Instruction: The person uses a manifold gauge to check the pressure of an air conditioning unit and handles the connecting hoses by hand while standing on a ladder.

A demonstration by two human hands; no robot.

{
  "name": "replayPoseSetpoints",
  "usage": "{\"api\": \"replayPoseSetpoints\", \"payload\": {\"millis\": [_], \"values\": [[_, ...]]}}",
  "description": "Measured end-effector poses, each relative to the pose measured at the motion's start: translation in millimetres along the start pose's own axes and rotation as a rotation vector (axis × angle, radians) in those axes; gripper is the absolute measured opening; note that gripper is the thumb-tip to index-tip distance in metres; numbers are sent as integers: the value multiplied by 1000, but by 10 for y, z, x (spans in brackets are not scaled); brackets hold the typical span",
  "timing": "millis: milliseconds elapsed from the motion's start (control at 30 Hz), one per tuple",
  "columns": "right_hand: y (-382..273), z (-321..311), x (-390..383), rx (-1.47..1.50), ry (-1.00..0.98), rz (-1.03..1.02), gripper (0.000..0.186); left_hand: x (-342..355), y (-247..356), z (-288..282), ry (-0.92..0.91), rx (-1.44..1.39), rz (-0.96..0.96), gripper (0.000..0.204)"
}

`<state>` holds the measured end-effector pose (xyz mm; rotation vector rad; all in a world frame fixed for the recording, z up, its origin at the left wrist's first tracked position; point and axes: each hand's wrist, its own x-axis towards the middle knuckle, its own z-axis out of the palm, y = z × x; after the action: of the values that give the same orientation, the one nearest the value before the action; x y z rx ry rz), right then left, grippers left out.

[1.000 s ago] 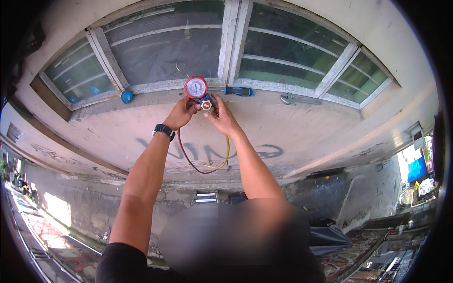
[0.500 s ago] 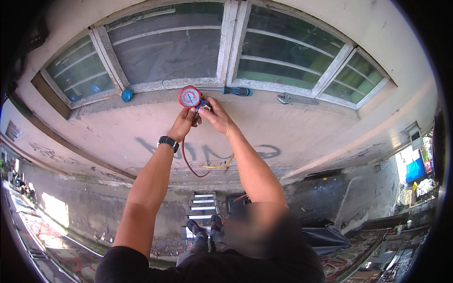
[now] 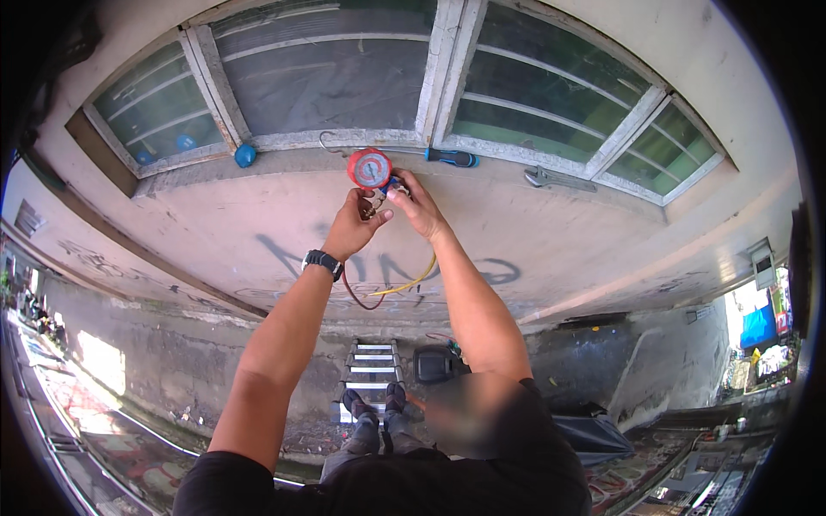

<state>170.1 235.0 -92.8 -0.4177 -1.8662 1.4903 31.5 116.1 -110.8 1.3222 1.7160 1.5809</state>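
Observation:
A single-dial manifold gauge [image 3: 371, 169] with a red rim is held up against the wall just below the window sill. My right hand [image 3: 419, 205] grips its blue-and-brass valve body from the right. From the left, my left hand [image 3: 351, 225] has its fingers curled at the brass fittings under the dial, its thumb stretched out below them. A red hose [image 3: 351, 292] and a yellow hose [image 3: 411, 285] hang beneath the hands; their upper ends are partly hidden. On the sill nearby lie a blue-and-black handled screwdriver [image 3: 452, 157] and an adjustable wrench [image 3: 557, 179].
A blue round object [image 3: 246, 156] and a bent metal hook [image 3: 328, 143] are at the sill by the window frame [image 3: 443, 69]. My feet stand on a ladder [image 3: 373, 370] high above the ground. A black case [image 3: 437, 365] stands beside it below.
My left hand has shifted lower on the gauge, its thumb moving away from the dial. The view has moved slightly, uncovering the black case beside the ladder.

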Motion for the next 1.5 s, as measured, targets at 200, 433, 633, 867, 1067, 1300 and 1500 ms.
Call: {"api": "replayPoseSetpoints", "payload": {"millis": [200,433,633,867,1067,1300,1500], "values": [[-31,60,-75,-9,8,13,60,1,-61,-215,-240,-223,-332,49],[-80,189,-219,-64,11,-3,57,-223,69,-140,-37,11,-36,45],[-48,216,-346,-36,-33,23,56,-232,-39,-278,-325,-277,-403,42],[-72,363,-440,7,35,58,56,-462,6,-266,-71,84,-8,39],[-131,401,-508,28,46,87,54,-682,21,-469,-312,-246,-377,56],[-327,681,-702,180,-7,178,58,-851,233,-549,-331,-442,-304,86],[-469,1182,-936,463,-5,207,67,-794,205,-502,-173,-865,-316,56]]}}
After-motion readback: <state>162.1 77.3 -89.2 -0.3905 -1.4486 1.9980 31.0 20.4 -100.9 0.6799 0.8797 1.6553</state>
